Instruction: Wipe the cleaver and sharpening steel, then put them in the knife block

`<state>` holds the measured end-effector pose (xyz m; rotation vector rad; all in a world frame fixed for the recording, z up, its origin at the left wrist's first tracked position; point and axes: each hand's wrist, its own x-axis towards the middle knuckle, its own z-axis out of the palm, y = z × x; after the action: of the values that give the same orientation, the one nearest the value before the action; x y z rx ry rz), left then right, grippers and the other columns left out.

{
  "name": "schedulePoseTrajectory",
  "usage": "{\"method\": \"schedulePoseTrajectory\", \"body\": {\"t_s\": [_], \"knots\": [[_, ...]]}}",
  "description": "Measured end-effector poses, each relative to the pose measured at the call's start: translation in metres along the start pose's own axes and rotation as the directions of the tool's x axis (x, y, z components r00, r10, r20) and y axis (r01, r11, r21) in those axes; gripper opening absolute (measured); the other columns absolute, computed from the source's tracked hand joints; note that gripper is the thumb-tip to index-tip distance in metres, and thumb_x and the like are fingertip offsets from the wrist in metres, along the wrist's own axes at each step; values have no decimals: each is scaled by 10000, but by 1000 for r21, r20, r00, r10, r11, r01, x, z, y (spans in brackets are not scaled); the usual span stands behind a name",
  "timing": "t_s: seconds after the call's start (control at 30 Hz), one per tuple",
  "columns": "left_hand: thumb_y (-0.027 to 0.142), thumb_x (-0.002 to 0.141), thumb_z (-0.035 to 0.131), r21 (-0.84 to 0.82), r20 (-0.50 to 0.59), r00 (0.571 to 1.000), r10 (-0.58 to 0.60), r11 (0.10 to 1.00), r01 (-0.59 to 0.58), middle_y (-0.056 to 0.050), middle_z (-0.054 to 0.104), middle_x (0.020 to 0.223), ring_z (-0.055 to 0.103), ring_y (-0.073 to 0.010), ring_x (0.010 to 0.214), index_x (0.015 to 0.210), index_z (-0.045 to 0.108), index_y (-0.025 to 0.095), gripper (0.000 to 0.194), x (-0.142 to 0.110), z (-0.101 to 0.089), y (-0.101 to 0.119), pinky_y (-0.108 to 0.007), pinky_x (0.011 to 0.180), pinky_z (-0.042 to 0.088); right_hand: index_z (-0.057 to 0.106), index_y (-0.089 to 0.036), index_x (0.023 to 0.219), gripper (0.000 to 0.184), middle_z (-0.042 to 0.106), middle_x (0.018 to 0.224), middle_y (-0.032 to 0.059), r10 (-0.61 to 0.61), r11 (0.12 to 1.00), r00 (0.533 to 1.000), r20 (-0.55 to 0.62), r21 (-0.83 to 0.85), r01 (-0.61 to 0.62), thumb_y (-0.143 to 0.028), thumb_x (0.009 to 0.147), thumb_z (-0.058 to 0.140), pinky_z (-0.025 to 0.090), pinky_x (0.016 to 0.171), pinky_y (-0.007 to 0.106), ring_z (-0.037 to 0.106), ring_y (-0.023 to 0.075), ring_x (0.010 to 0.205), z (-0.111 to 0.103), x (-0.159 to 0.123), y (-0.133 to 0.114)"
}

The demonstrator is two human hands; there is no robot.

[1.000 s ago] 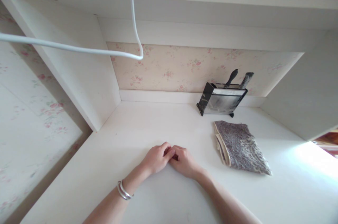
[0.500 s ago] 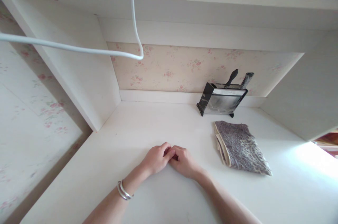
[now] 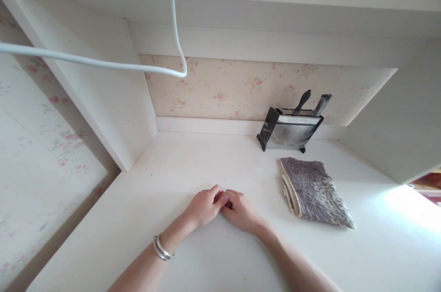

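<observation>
Cloth point(image 3: 315, 193) lies folded on a white counter point(image 3: 193, 159), to the right of and apart from the left hand point(image 3: 205, 207) and right hand point(image 3: 241, 210), which touch each other.
Nothing visibly shifts over the last second, so no handling is under way. Both grips curl loosely inward; whether they enclose anything is hidden. Count: 1 cloth, 2 hands, 2 silver bands point(image 3: 161, 249), 1 black-framed stand point(image 3: 291, 135) with 2 handles point(image 3: 303, 100), 1 white cable point(image 3: 174, 21).
</observation>
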<state>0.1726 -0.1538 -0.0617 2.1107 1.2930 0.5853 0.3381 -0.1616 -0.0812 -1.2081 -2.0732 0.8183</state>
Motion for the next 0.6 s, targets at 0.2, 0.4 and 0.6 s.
{"method": "schedulePoseTrajectory", "body": {"t_s": [0.2, 0.4, 0.6], "knots": [[450, 931, 383, -1, 6, 1000, 6, 1000, -6, -15, 686, 839, 632, -180, 770, 933, 560, 244, 272, -1, 0, 0, -239, 656, 427, 621, -171, 817, 112, 617, 775, 5, 3, 1000, 1000, -6, -2, -3, -148, 786, 516, 393, 614, 218, 549, 116, 677, 0, 0, -1], [458, 930, 384, 4, 4, 1000, 4, 1000, -4, -18, 687, 837, 634, -181, 766, 934, 564, 241, 281, 0, 1, -1, -240, 656, 427, 631, -171, 831, 126, 614, 775, 5, 4, 1000, 1000, -9, 11, -4, -147, 785, 517, 391, 616, 219, 545, 115, 679, 1, 0, 1], [454, 931, 383, 15, 10, 1000, 1, 1000, -1, -13, 686, 838, 633, -178, 768, 941, 561, 244, 276, 0, 2, -2, -240, 664, 426, 634, -182, 852, 137, 607, 765, 1, 11, 1000, 1000, 11, 11, -11, -151, 784, 519, 385, 604, 222, 537, 118, 670, 2, 0, 2]]}}
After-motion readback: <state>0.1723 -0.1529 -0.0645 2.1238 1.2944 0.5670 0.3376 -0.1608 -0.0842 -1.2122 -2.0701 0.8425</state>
